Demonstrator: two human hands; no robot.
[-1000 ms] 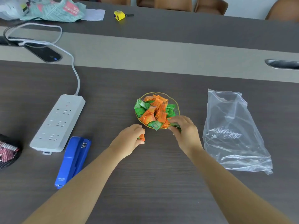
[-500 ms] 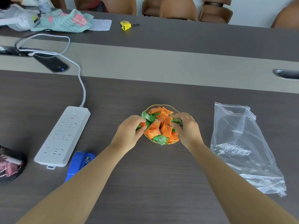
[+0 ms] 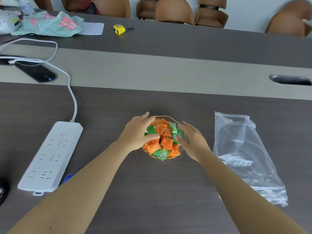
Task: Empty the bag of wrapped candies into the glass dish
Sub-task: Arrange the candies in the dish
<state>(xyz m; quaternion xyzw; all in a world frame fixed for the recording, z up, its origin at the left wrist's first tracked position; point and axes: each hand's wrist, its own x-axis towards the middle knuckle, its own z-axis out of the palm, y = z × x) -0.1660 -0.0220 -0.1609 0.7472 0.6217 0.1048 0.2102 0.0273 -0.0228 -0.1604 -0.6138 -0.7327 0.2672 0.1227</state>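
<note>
orange and green wrapped candies (image 3: 163,141) heap the glass dish (image 3: 183,150), flanked by two spread, empty hands.

Orange and green wrapped candies (image 3: 163,141) heap the glass dish (image 3: 184,135); clear bag (image 3: 243,154) lies flat beside.

Both bare forearms reach forward from the lower corners and converge toward the middle. Left hand (image 3: 137,132): palm down, fingers extended and together, pointing forward and slightly right, thumb stretched out sideways to the right with its tip pointing at the other hand. Right hand (image 3: 192,141): palm down and tilted inward, fingers loosely spread, pointing forward and left, thumb angled toward the left hand. Neither hand is closed on anything; fingers flat and relaxed. Thumb tips near each other, not touching. Wrists straight.
</note>
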